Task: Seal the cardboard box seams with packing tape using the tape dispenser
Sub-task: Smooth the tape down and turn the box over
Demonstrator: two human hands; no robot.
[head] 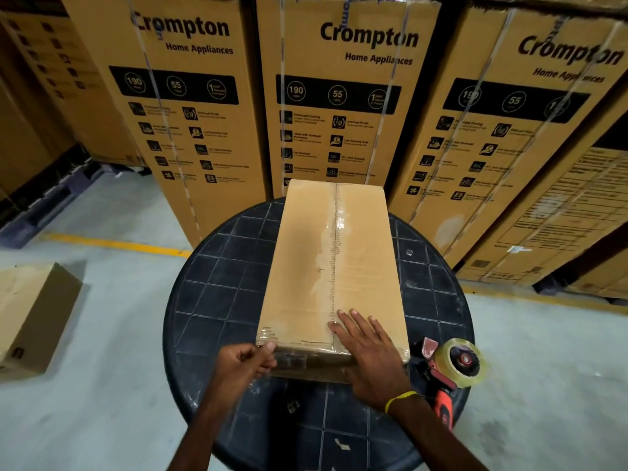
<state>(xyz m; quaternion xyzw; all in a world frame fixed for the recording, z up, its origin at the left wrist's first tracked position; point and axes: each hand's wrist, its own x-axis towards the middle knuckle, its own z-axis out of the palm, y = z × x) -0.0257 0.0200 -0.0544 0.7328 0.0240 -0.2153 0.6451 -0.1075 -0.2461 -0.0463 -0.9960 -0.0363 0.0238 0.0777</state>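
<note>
1. My left grip (246,363) is curled round the near-left corner of the cardboard box (326,260), thumb on the taped edge. Blur hides whether it pinches a loose tape end.
2. The box lies lengthwise mid-surface (217,283), with clear tape along its centre seam and near edge.
3. My right grip (368,355) lies flat with straight fingers, pressing the top by the seam's near end and holding nothing.
4. The tape dispenser (452,365) rests at the surface's near-right edge, just beside the box. I judge this to be the smoothing-down step. Next, my right grip must take the dispenser for any unsealed seam.
</note>
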